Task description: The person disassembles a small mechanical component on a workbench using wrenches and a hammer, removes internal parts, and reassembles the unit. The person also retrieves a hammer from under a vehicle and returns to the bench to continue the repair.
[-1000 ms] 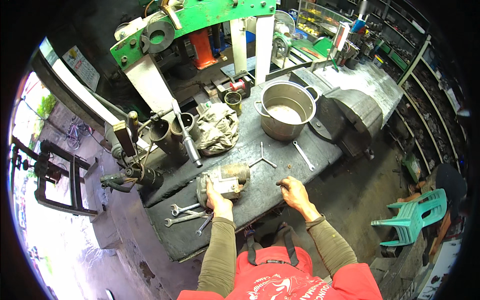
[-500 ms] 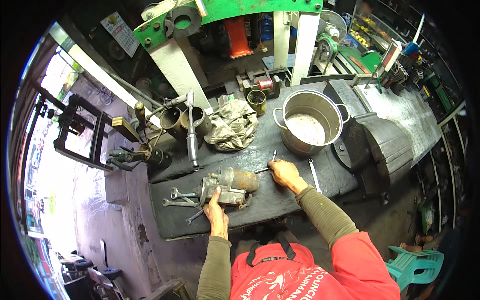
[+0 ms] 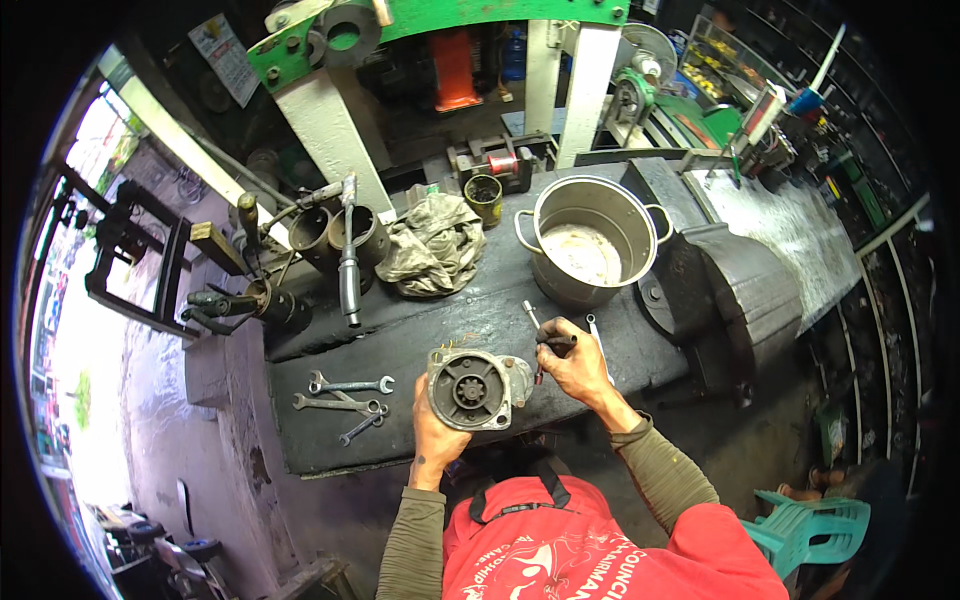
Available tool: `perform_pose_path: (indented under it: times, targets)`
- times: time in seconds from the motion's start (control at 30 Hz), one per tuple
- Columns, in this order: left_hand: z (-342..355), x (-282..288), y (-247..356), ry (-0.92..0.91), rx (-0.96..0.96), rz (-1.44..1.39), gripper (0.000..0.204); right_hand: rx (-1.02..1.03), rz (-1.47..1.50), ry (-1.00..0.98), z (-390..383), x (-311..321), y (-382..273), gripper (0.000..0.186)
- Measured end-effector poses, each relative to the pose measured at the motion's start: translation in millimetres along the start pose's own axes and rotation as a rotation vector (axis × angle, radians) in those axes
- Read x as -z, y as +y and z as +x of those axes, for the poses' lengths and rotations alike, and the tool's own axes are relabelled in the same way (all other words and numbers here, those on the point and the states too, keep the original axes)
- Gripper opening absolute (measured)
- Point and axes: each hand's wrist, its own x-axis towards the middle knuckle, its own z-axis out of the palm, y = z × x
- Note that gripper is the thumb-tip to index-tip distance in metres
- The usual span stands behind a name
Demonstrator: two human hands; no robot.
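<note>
My left hand (image 3: 438,432) grips a grey starter motor (image 3: 470,391) by its side. Its round open end, with a small toothed pinion in the middle, faces up toward me. In my right hand (image 3: 578,370) is a slim metal socket wrench (image 3: 530,313), pinched upright beside the motor. A dark cylindrical piece (image 3: 562,342) also sticks out of that hand; I cannot tell whether it belongs to the wrench. Left of the motor lie several combination wrenches (image 3: 345,404), and another wrench (image 3: 593,330) lies partly hidden behind my right hand.
A large two-handled metal pot (image 3: 543,245) stands behind my right hand. Crumpled cloth (image 3: 432,245), a small can (image 3: 484,200) and metal cylinders (image 3: 366,240) with a long-handled tool (image 3: 349,280) line the bench's back. A bulky dark vise-like machine (image 3: 740,290) sits right.
The starter motor, lying on its side before, is now tipped up with its pinion end toward me. My right hand has lifted the socket wrench and turned it. My view has shifted slightly right.
</note>
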Motion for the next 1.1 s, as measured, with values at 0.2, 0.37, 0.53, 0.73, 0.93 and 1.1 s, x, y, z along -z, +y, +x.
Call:
perform_pose_path:
  times: [0.2, 0.37, 0.53, 0.73, 0.93, 1.1]
  targets:
    - [11.0, 14.2, -11.4, -0.038, 0.017, -0.001, 0.059, 0.011, 0.48, 0.114, -28.3, 5.6, -33.3, 0.014]
    - [16.0, 28.2, -29.8, -0.066, 0.086, -0.181, 0.062, -0.104, 1.015, 0.127, -35.7, -1.0, -52.7, 0.015]
    - [22.2, 21.8, -30.0, -0.027, 0.01, -0.011, 0.058, -0.061, 0.952, 0.23, -39.8, -22.1, -61.7, 0.013]
    - [29.3, 27.7, -31.2, -0.118, 0.055, 0.008, 0.061, 0.372, -0.156, 0.245, -36.1, -36.4, -74.1, 0.017]
    - [29.6, 24.5, -32.8, -0.089, 0.023, 0.057, 0.058, 0.636, -0.477, 0.162, -24.0, -57.3, -73.8, 0.039]
    - [32.7, 30.5, -30.1, -0.104, -0.236, 0.292, 0.07, 0.711, -0.544, 0.118, -14.0, -58.4, -75.0, 0.042]
